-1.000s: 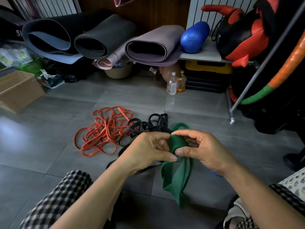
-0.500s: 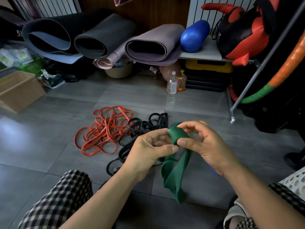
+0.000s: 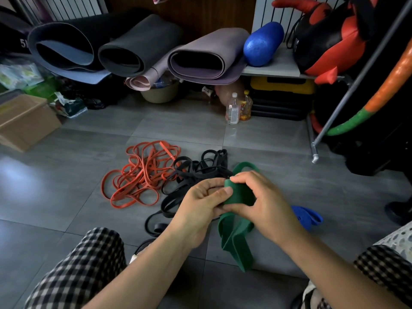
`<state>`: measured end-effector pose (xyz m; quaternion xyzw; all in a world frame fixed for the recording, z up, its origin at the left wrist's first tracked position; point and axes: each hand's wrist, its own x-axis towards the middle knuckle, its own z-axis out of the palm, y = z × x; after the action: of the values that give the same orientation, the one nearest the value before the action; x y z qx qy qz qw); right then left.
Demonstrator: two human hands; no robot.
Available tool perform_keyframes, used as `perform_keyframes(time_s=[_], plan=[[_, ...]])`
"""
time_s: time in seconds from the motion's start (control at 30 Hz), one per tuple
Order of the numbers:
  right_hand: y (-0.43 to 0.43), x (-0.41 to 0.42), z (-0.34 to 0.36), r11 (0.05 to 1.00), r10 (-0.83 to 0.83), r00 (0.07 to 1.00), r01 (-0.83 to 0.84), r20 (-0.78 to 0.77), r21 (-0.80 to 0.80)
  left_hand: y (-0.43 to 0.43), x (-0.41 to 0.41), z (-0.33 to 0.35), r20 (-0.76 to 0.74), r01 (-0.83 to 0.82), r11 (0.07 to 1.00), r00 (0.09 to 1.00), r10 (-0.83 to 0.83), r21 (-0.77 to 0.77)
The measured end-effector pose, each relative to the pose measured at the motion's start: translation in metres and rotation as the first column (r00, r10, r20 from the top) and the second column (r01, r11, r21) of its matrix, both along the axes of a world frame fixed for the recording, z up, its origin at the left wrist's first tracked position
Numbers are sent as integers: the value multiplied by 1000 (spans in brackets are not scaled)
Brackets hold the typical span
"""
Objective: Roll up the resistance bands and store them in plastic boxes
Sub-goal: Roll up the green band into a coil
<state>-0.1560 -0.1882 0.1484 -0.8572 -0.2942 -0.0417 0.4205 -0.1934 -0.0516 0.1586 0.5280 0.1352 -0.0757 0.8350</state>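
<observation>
Hands: left hand (image 3: pixel 200 206) and right hand (image 3: pixel 265 204) both pinch the green band (image 3: pixel 238 195), fingers curled round its rolled top | tail hangs over the floor (image 3: pixel 66 175) | orange bands (image 3: pixel 138 175), black bands (image 3: pixel 196 172) piled beyond | blue band (image 3: pixel 308 217) just right

Grey tiled floor (image 3: pixel 55 192), glare left; rolled mats (image 3: pixel 142 45) along back wall (image 3: pixel 200 12).
</observation>
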Motion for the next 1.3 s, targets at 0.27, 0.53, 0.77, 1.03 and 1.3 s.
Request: perform_keyframes(time_s=[0.27,0.53,0.77,1.03,1.3], plan=[[-6,3,0,997,71,995,-68,-73,39,5,7,3,-113,-110,956,990,81,-274],[-1,0,1,985,42,999,-40,-10,165,4,2,-3,-127,27,954,990,-68,-299],[-6,2,14,998,34,998,-30,58,-63,1,0,-8,-146,156,944,968,-205,-291],[-8,5,18,992,39,999,-42,-26,-121,-3,-1,-10,-204,121,921,957,-207,-369],[-13,7,11,977,184,972,-164,-146,139,-2,0,-9,-67,86,932,991,-116,-351]])
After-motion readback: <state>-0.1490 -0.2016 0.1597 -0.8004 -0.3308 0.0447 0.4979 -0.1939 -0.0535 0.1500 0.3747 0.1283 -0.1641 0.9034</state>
